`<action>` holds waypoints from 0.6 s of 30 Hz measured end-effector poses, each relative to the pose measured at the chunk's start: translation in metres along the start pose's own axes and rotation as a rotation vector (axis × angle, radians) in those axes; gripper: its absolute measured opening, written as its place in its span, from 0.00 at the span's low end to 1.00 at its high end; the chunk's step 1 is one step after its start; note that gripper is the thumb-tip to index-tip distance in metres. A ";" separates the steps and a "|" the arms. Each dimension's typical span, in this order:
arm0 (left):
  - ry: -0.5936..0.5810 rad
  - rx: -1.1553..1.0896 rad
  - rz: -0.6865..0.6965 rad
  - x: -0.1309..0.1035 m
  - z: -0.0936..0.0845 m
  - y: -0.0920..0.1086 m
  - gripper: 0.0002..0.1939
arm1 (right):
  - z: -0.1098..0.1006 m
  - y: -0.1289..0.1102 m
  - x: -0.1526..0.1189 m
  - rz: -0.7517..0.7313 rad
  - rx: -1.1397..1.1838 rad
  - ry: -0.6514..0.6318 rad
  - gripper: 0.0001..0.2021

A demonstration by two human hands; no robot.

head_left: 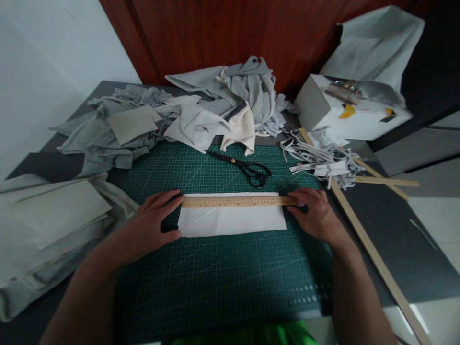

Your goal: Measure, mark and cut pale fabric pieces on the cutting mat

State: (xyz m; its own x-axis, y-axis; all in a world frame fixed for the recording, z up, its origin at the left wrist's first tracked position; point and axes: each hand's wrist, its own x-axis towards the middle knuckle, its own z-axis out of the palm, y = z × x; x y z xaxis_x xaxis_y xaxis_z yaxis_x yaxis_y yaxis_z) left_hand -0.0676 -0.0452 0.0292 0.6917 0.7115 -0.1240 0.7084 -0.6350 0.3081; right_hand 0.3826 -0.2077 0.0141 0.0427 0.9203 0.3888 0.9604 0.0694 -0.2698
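A white piece of cloth (233, 222) lies flat on the green cutting mat (223, 268). Along its upper part, left to right, runs a wooden ruler (237, 201). At the left edge of the cloth is my left hand (153, 225), fingers stretched out and thumb apart; the fingertips reach the ruler's left end and the thumb is by the cloth's lower corner. My right hand (314, 213) has the ruler's right end, which sticks out past the cloth, between fingers and thumb. Black scissors (247, 167) rest on the mat just beyond the cloth, blades pointing left.
Grey and white fabric scraps (212, 103) are heaped along the back. Folded fabric with pale sheets (57, 215) lies at the left. On the right are a bundle of fabric strips (327, 158), long wooden strips (373, 254) and a white box (345, 110) with metal clips.
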 end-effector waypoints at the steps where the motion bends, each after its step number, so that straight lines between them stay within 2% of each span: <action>1: -0.013 0.004 -0.009 0.000 -0.001 0.000 0.42 | 0.000 0.001 0.000 0.013 0.007 -0.011 0.13; 7: -0.031 0.028 -0.030 0.000 -0.006 0.003 0.36 | 0.003 -0.005 0.005 0.048 0.037 -0.003 0.10; 18: 0.010 0.008 -0.015 0.000 -0.007 0.005 0.35 | 0.004 -0.007 0.008 0.088 0.069 0.010 0.10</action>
State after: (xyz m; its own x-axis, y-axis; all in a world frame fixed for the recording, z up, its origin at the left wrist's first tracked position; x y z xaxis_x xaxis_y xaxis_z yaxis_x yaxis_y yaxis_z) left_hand -0.0651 -0.0462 0.0376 0.6798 0.7238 -0.1186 0.7195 -0.6268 0.2989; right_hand 0.3747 -0.1992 0.0153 0.1294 0.9202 0.3693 0.9314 0.0149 -0.3636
